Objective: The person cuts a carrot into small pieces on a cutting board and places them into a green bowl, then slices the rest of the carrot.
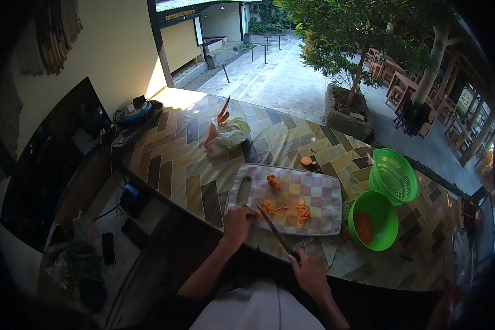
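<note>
Head cam: our right hand [309,270] is curled tight around the handle of a long, slim knife [278,235], blade slanting over the checkered board [327,225]. Our left hand [237,226] looks pinched onto a mostly hidden, bright orange carrot piece [259,215] there. Probably light, firm, slightly slippery; we'd grip behind the cut end.

The courtyard [294,66] is brightly lit by daylight. Edges are bowed and blackened; lower-left shadows can hardly be read.

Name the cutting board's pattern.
Checked, with pale purple and lighter squares; the cutting board shows best in the head view.
</note>
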A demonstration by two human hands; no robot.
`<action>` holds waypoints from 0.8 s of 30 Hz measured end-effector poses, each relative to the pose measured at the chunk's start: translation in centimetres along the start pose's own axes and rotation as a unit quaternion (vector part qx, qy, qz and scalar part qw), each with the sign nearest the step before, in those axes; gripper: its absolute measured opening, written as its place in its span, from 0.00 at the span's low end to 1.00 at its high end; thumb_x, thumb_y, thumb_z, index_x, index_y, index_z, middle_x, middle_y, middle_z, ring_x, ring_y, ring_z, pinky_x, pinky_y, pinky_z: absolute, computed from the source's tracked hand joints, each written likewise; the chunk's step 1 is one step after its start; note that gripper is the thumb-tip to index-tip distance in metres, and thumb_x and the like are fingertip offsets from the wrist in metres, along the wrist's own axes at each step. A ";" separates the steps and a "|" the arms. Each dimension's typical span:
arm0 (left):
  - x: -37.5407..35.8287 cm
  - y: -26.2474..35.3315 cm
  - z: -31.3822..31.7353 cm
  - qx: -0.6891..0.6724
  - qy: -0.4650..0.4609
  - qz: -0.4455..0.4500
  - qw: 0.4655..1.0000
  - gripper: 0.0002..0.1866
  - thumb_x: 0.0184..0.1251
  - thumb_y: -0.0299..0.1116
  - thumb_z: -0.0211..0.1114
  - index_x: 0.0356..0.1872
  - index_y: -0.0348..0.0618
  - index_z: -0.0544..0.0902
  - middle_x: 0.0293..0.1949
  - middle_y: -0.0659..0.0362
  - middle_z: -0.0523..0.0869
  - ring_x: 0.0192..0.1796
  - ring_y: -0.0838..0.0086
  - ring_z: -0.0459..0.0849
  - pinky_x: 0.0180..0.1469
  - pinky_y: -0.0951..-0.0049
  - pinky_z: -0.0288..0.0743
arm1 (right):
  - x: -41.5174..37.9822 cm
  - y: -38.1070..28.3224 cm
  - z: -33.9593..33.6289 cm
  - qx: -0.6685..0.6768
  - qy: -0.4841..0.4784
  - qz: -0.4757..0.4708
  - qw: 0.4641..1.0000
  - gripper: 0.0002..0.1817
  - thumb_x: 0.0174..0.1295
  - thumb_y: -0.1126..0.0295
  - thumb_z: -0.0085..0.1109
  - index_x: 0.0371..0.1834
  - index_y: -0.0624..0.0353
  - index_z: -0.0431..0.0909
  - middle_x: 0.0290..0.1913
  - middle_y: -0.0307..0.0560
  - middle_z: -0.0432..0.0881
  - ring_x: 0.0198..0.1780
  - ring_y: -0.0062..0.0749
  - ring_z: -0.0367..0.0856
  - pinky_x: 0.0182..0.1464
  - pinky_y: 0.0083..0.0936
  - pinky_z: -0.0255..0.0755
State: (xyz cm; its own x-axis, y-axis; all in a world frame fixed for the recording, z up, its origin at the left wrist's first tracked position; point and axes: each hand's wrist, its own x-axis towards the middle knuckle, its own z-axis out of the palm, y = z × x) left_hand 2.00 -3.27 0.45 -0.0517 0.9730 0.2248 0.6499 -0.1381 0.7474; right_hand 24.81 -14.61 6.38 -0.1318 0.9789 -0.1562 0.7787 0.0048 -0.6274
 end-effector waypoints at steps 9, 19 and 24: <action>-0.5 -0.1 0.1 -0.013 0.011 0.035 0.999 0.06 0.56 0.23 0.69 0.34 0.37 0.90 0.37 0.49 0.88 0.41 0.54 0.88 0.48 0.62 0.80 | 0.1 -1.2 1.3 -0.076 -0.041 -0.014 0.996 0.16 0.76 0.60 0.49 0.40 0.64 0.71 0.26 0.67 0.81 0.32 0.66 0.82 0.35 0.55 0.74; -0.5 -0.5 0.2 -0.005 0.034 0.036 0.999 0.05 0.56 0.23 0.70 0.33 0.36 0.90 0.34 0.47 0.88 0.37 0.55 0.88 0.42 0.62 0.80 | 2.4 -0.9 2.0 -0.054 -0.024 -0.047 0.997 0.15 0.76 0.60 0.48 0.41 0.63 0.69 0.25 0.65 0.81 0.31 0.63 0.84 0.34 0.52 0.78; -0.7 0.0 0.0 0.011 0.041 0.042 0.998 0.04 0.56 0.23 0.70 0.32 0.36 0.89 0.34 0.46 0.88 0.39 0.52 0.88 0.44 0.60 0.79 | 1.1 -1.9 2.4 -0.057 -0.023 -0.027 0.998 0.15 0.76 0.61 0.50 0.40 0.65 0.70 0.24 0.67 0.80 0.32 0.67 0.82 0.34 0.56 0.75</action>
State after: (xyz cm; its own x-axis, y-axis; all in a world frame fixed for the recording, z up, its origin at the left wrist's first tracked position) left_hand 2.05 -3.93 0.30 -0.0570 0.9396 0.3374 0.6709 -0.2142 0.7100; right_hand 21.69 -14.02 5.55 -0.2006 0.9663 -0.1611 0.8341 0.0821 -0.5455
